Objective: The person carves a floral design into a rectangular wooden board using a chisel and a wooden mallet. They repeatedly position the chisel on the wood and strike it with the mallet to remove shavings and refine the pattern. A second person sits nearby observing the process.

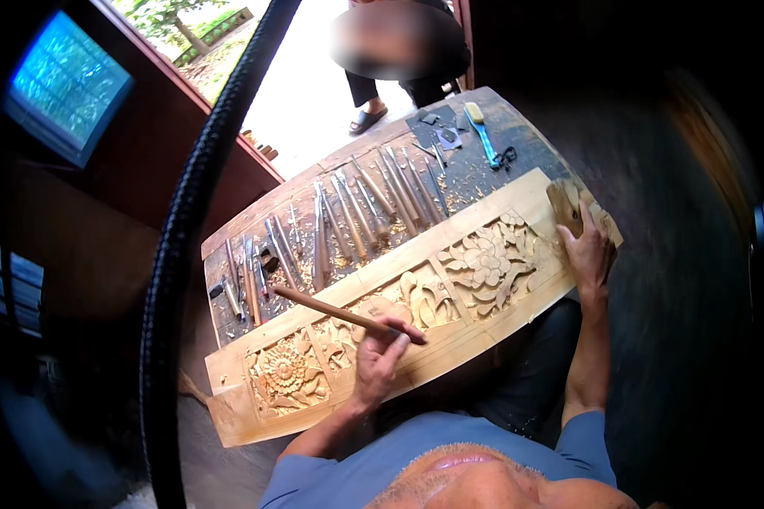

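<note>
A long pale wooden board (pixel 446 348) lies slantwise across the near side of the table, carved with flowers and leaves in framed panels. Over its middle, my left hand (pixel 377 366) is closed round a carving chisel (pixel 327 309). The chisel's brown wooden handle points up and to the left, and its other end passes under my fingers. At the board's right end, my right hand (pixel 592 248) grips a wooden block (pixel 564 209); part of the block is hidden by the fingers.
Several carving chisels (pixel 348 212) lie in a row among shavings on the worn table (pixel 335 165). A blue-handled brush (pixel 484 136) and dark scraps (pixel 437 120) sit at the far right. A black braided cable (pixel 199 195) crosses the left. Beyond the table, a person (pixel 416 85) is near the doorway.
</note>
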The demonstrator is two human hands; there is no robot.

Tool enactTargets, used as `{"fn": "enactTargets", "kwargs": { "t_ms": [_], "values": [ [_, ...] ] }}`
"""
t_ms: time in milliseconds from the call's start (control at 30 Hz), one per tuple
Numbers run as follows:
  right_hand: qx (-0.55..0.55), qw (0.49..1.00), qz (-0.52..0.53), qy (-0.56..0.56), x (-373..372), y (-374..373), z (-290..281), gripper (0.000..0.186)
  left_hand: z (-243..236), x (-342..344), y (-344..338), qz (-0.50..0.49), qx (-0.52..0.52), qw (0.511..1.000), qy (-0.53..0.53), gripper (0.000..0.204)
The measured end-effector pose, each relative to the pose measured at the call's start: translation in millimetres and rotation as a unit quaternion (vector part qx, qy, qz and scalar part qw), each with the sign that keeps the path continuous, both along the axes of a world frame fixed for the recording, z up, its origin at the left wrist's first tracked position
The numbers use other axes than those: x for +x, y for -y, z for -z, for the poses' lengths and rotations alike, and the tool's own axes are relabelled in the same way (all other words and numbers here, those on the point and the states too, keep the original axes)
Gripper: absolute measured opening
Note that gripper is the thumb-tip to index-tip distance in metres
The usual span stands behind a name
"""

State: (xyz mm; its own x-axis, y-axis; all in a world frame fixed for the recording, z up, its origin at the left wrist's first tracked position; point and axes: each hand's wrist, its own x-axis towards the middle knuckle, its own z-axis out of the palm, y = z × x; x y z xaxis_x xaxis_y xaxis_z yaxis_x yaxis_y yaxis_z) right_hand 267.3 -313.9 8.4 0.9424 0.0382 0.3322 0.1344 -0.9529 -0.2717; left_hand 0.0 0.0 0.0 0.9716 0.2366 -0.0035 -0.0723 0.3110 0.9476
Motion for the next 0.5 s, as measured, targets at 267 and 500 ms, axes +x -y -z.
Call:
{"fn": "enactTargets", "kwargs": {
  "t_ms": [267, 500],
  "values": [
    [-0.055, 0.989, -0.027, 0.134, -35, -8, -4, 0.049, 17, -52, 51, 0.047, -0.087, 0.995, -0.023, 0.018],
    [0.245, 0.950, -0.186, 0.048, -122, -38, -11, 0.026, 12, -66, 60, 0.096, -0.047, 0.994, -0.015, 0.020]
  ]
}}
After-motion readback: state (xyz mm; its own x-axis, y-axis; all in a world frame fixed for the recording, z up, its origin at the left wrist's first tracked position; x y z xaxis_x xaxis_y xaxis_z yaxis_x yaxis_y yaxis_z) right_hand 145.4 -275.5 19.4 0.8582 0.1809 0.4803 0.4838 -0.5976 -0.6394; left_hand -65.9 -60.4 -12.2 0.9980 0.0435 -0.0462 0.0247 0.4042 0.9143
